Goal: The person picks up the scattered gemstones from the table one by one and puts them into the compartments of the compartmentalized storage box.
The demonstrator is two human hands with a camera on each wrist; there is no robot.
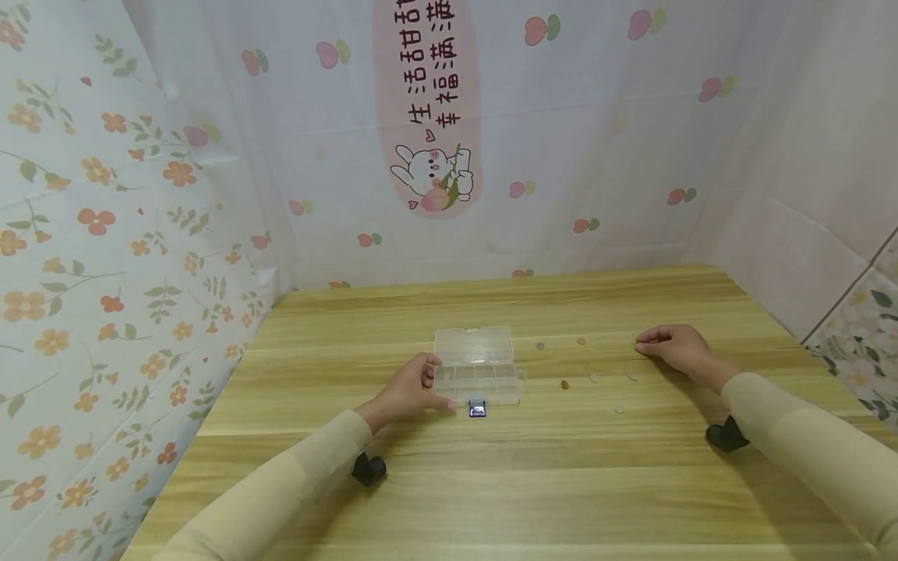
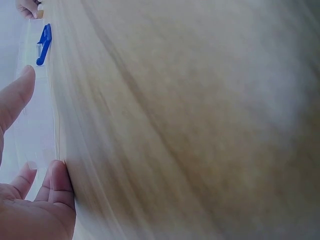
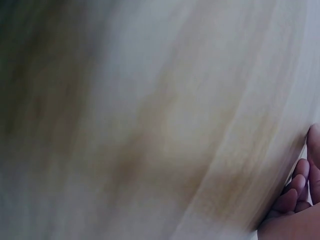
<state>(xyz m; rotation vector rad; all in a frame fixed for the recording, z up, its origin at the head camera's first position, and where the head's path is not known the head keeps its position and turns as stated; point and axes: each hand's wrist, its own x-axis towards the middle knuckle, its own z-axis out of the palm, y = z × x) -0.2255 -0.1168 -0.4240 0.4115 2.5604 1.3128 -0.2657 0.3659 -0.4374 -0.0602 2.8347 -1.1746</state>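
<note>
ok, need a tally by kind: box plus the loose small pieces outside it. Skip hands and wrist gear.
Clear box, lid open: 1
Loose small pieces: 6
Total: 7
Not counted: anything in the right hand's fingertips; too small to tell.
</note>
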